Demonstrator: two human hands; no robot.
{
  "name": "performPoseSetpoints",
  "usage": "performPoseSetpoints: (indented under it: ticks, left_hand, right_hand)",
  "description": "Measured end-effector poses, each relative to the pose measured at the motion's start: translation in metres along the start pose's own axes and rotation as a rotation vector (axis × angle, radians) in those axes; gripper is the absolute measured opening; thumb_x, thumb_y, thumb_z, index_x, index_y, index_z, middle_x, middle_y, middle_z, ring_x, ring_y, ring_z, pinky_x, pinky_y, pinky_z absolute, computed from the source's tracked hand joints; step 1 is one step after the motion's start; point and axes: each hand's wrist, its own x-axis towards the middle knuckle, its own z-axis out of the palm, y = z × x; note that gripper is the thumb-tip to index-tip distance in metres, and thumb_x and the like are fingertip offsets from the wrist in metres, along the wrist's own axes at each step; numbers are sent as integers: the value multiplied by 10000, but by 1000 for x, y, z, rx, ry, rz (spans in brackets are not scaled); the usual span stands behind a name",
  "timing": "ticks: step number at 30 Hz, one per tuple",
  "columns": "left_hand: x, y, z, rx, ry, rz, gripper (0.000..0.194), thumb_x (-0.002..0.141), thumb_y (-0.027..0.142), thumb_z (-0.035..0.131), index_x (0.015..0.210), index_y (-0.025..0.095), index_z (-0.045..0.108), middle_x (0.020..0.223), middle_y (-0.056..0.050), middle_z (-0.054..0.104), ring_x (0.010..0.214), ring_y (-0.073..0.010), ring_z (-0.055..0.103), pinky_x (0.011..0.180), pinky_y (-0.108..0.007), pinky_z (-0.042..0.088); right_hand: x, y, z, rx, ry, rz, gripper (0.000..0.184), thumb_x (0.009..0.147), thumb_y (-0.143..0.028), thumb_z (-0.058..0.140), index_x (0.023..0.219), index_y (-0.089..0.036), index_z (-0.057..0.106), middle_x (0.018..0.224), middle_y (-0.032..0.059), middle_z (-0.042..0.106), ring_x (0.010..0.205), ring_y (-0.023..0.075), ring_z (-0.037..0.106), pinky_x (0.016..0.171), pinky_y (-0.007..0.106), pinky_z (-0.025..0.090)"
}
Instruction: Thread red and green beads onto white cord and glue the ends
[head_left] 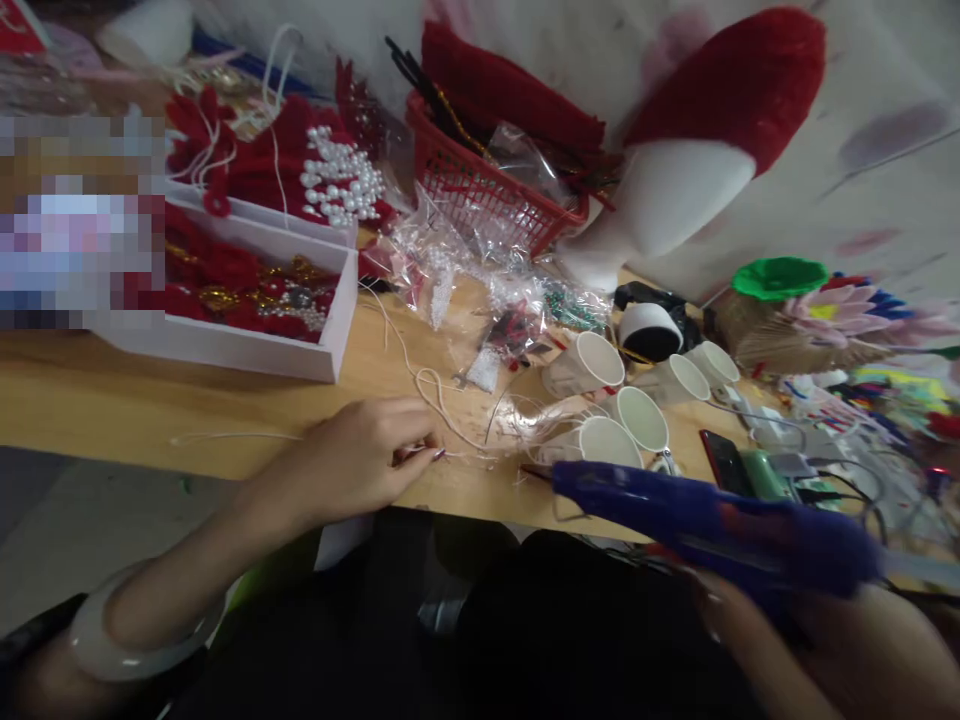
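On the table's front edge rests my left hand (pixel 367 455), thumb and fingers pinched on a thin white cord (pixel 469 456). The cord comes out past the fingertips to the right, and a stretch of it shows left of the wrist. My right hand (pixel 757 640) is wrapped round a blue hot glue gun (pixel 675 515), partly blurred, at the lower right. The gun's nozzle points left, close to the paper cups (pixel 611 440). A looped white cord (pixel 429 385) lies on the wood behind my left hand.
A white box (pixel 262 345) of red and gold ornaments stands at left. Behind are clear bags of beads (pixel 480 290), a red basket (pixel 487 185) and a white mannequin head (pixel 667 200) with a red hat. A phone (pixel 726 462) and cables lie at right.
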Motion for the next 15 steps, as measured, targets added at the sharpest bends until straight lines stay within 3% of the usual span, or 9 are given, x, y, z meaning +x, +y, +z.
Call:
performPoseSetpoints:
  ticks: [2, 5, 8, 15]
  left_hand:
    - [0, -1, 0, -9, -2, -1, 153, 863, 98, 584, 727, 166, 598, 701, 18, 596, 651, -110, 540, 601, -235, 364]
    - [0, -3, 1, -19, -10, 6, 153, 865, 94, 583, 729, 166, 585, 716, 14, 605, 661, -114, 542, 604, -240, 361]
    - [-1, -4, 1, -18, -28, 15, 151, 883, 108, 566, 744, 165, 583, 753, 4, 621, 689, -124, 553, 623, -253, 369]
    - [-1, -4, 2, -5, -54, 2, 147, 889, 129, 570, 747, 161, 596, 764, -6, 621, 697, -136, 554, 620, -270, 368]
  right_hand:
    - [19, -20, 3, -10, -24, -115, 292, 1002, -438, 456, 843, -231, 586, 672, 38, 688, 558, 208, 684, 506, 308, 554]
    - [45, -40, 5, -96, -27, -200, 346, 1034, -425, 382, 755, -244, 478, 536, 4, 620, 409, 167, 619, 361, 251, 444]
    - [58, -48, 10, -136, -48, -222, 354, 1044, -449, 347, 766, -248, 433, 511, -4, 603, 390, 159, 614, 318, 230, 382]
    - [59, -50, 24, -166, -117, -240, 367, 1052, -449, 319, 768, -243, 429, 502, -5, 595, 382, 159, 611, 359, 230, 422]
